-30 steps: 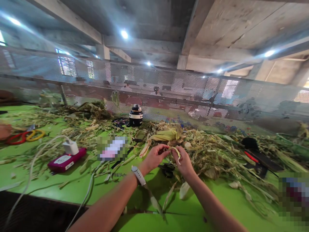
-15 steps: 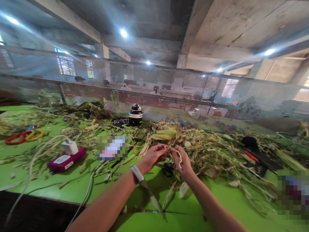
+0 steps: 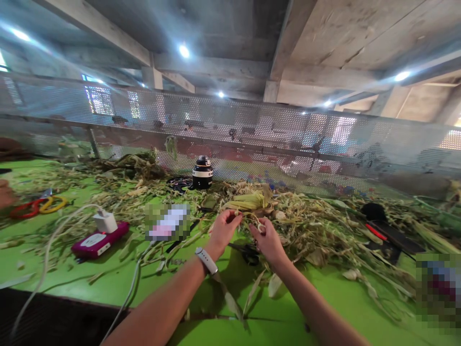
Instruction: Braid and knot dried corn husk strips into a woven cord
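My left hand has its thumb and fingertips pinched on one end of a thin, pale strip that looks like dried corn husk. My right hand, a short way off, grips the same husk strip, which bends across the gap between the hands. Below and between the hands, dark-handled scissors lie on the green table. Just beyond the fingertips rests a yellowish-green bundle of husk. A grey-white wristband circles my left wrist.
Loose husk scraps spread widely. Leftward are a phone, a magenta power bank with a white plug, and red-and-yellow scissors beside a blurred co-worker's hand. A black jar stands before the mesh screen.
My hands have moved apart, with the strip now spanning between them. Its loose end no longer hangs over my right hand. Another person's hand has appeared at the left edge.
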Available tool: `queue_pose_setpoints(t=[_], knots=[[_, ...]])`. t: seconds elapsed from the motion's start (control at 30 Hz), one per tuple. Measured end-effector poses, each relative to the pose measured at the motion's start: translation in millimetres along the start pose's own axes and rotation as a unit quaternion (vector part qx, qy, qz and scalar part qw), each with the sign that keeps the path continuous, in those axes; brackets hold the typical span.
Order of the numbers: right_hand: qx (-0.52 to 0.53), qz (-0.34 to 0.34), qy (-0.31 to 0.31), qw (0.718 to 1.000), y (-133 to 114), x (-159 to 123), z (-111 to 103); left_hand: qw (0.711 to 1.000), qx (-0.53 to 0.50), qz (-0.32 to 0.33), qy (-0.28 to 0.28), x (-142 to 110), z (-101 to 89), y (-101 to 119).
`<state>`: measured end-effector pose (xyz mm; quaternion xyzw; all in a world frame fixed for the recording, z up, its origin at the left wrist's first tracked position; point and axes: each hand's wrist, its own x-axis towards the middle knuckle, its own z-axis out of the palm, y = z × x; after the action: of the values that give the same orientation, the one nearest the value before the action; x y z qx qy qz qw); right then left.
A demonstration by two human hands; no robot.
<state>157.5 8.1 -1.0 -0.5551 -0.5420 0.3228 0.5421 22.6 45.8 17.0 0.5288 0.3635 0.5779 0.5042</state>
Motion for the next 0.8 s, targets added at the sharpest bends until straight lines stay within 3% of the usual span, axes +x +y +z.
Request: queue_pose_setpoints(t=[0.17,0.27,0.37,0.5,0.63,0.73,0.8], knots=[[-0.071,-0.124,0.044,0.989,-7.3,-8.8,-1.7,0.999,0.017,0.014,0.041,0.5,-2.3,-0.5],[-0.172,-0.238,0.044,0.955,-16.4,-17.1,-3.3,0.999,0.039,0.004,0.034,0.5,-2.8,-1.1],[-0.259,-0.306,0.017,0.916,-21.0,-20.7,-5.4,0.999,0.035,0.009,0.016,1.6,-4.0,-2.6],[-0.351,-0.33,0.019,0.876,-20.8,-18.1,-10.1,0.996,0.079,0.036,-0.007,3.2,-8.4,-5.0],[-0.442,-0.312,0.023,0.84,-22.1,-17.7,-12.5,0.975,0.19,0.116,-0.009,4.1,-12.7,-4.8],[-0.454,-0.325,0.014,0.83,-28.9,-21.9,-12.6,0.96,0.229,0.161,-0.031,3.9,-12.5,-2.8],[-0.439,-0.343,0.057,0.828,-35.0,-24.2,-13.7,0.954,0.239,0.171,-0.068,2.6,-10.8,-0.6]])
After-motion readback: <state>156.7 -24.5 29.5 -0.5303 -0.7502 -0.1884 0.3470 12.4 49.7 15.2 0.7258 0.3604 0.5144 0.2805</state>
